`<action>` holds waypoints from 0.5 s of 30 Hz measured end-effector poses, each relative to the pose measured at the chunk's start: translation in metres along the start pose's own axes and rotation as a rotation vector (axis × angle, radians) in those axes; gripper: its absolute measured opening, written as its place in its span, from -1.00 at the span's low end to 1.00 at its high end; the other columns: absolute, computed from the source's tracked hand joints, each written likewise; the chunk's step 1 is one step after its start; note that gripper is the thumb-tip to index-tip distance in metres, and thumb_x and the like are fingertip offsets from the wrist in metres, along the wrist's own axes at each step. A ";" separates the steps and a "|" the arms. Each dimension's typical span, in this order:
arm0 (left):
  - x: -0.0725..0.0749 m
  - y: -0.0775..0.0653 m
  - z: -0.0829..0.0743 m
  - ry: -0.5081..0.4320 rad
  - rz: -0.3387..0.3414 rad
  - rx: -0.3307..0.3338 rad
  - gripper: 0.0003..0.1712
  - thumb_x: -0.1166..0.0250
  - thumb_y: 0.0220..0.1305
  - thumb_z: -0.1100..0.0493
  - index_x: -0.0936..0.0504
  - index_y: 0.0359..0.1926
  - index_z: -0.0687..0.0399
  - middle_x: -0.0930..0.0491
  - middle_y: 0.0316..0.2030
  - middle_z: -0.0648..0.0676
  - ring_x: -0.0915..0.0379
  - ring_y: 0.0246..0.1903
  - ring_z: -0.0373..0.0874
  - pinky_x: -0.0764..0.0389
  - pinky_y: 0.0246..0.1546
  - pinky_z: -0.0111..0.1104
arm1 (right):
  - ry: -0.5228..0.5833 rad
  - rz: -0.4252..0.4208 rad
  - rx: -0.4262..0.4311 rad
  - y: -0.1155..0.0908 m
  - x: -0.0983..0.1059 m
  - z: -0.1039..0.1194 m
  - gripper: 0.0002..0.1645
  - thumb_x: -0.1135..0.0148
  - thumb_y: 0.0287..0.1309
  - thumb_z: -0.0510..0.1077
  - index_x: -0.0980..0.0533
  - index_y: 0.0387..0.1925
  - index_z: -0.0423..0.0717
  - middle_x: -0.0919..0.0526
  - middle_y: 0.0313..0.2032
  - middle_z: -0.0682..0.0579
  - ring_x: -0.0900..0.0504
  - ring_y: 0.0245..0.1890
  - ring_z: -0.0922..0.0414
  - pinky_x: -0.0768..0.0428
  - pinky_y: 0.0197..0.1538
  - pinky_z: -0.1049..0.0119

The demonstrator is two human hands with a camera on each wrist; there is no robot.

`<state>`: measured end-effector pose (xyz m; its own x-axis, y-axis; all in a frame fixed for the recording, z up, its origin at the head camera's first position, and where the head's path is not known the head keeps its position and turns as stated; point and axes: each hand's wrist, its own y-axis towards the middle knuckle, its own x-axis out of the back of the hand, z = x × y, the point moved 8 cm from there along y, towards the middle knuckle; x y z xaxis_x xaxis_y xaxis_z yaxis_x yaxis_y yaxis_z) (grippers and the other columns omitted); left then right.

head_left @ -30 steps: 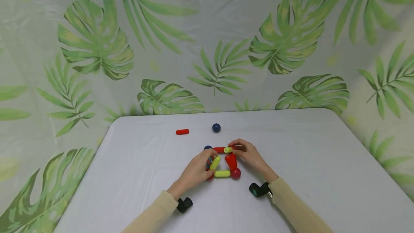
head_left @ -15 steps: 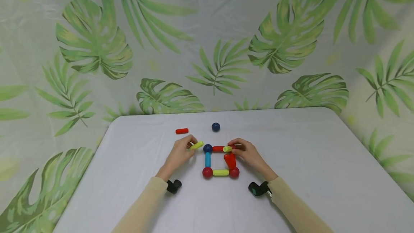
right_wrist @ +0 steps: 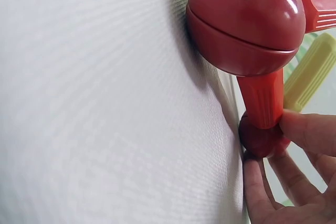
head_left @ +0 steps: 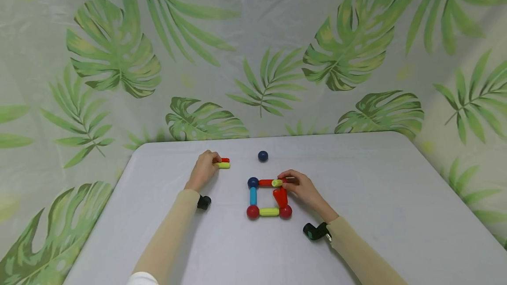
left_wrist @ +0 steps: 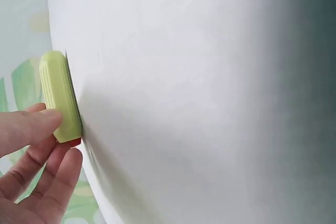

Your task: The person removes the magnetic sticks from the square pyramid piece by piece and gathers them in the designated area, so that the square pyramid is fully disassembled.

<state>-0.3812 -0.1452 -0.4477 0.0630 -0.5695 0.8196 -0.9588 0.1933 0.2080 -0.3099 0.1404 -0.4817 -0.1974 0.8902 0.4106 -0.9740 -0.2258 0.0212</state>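
At the back left of the table, my left hand (head_left: 203, 171) pinches a yellow-green magnetic rod (left_wrist: 60, 95) by one end. Right beside that rod lies a red rod (head_left: 225, 160), its near part hidden by the fingers. My right hand (head_left: 303, 188) grips a red ball (right_wrist: 257, 139) at the far right corner of a flat square of rods and balls. Its other corners are a dark blue ball (head_left: 253, 182) and two red balls. A blue rod (head_left: 253, 196) forms the left side. One red rod (head_left: 280, 198) and a yellow-green rod (head_left: 277, 183) stick up from the right side.
A loose dark blue ball (head_left: 263, 156) sits beyond the square. The white-covered table (head_left: 356, 170) ends at a leaf-printed curtain (head_left: 265, 56) behind. Black wrist cameras (head_left: 315, 231) stick out below both wrists.
My left hand has carried the yellow-green rod from inside the square, out to the left and away to the back, beside the red rod. The right hand keeps its place at the square's corner.
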 end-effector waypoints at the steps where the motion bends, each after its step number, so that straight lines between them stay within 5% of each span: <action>1: 0.001 0.001 0.001 0.000 -0.005 0.002 -0.83 -0.26 0.08 0.52 -0.64 -0.30 0.28 -0.51 -0.34 0.17 -0.45 -0.28 0.05 -0.51 -0.16 -0.17 | 0.001 0.001 -0.001 0.000 0.000 0.000 -0.73 -0.14 0.25 -0.35 -0.54 -0.02 -0.14 -0.57 -0.01 -0.08 -0.52 0.03 -0.10 -0.50 0.09 0.03; 7: 0.001 -0.005 -0.013 -0.083 -0.053 -0.020 -0.83 -0.31 0.08 0.48 -0.62 -0.27 0.25 -0.51 -0.30 0.16 -0.46 -0.22 0.05 -0.51 -0.10 -0.16 | 0.003 0.009 -0.005 0.000 -0.001 -0.001 -0.73 -0.13 0.26 -0.34 -0.54 -0.02 -0.14 -0.56 -0.01 -0.09 -0.52 0.03 -0.11 -0.50 0.09 0.04; 10: -0.010 -0.015 -0.043 -0.237 -0.027 -0.087 -0.83 -0.34 0.11 0.43 -0.60 -0.23 0.26 -0.53 -0.27 0.16 -0.49 -0.22 0.03 -0.54 -0.12 -0.19 | 0.001 0.007 -0.009 0.000 -0.001 -0.001 -0.73 -0.14 0.26 -0.34 -0.54 -0.02 -0.15 -0.56 -0.01 -0.09 -0.52 0.02 -0.10 -0.51 0.08 0.04; 15: -0.043 -0.035 -0.105 -0.463 0.156 -0.169 -0.80 -0.31 0.23 0.27 -0.57 -0.15 0.25 -0.57 -0.22 0.14 -0.53 -0.26 -0.06 -0.58 -0.18 -0.33 | 0.002 0.003 0.000 0.002 0.001 -0.001 -0.74 -0.15 0.26 -0.33 -0.54 -0.02 -0.16 -0.56 -0.02 -0.11 -0.53 0.02 -0.12 -0.50 0.09 0.02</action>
<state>-0.3208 -0.0435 -0.4345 -0.2436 -0.8102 0.5332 -0.8864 0.4091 0.2167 -0.3118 0.1409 -0.4826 -0.2001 0.8902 0.4093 -0.9735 -0.2279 0.0198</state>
